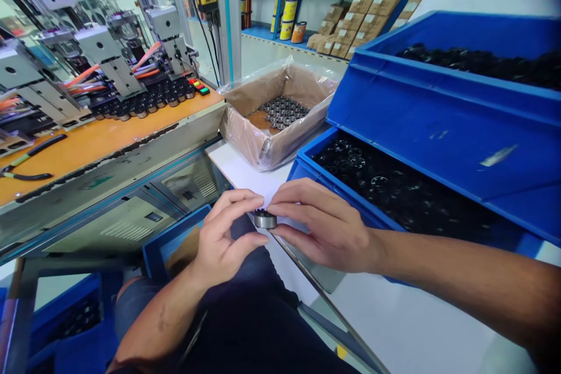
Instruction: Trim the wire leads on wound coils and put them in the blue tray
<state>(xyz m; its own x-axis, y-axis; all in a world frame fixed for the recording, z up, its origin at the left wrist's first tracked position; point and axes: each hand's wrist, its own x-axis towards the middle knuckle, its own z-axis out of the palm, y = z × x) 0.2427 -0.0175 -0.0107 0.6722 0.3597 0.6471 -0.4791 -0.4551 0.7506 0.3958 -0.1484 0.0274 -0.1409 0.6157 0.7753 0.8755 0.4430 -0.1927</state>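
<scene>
Between my two hands, above my lap, is a small round part with a silver metal ring and a black toothed top. My left hand has its fingers and thumb closed about the part's left side. From the right, my right hand pinches the same part with thumb and fingertips. The part is held level, black side up. My fingers cover some of its top edge.
Right of my hands, a blue bin holds loose black parts; another blue bin rests above it. Ahead stands a plastic-lined cardboard box of similar parts. Pliers and rows of parts lie on the orange machine bench.
</scene>
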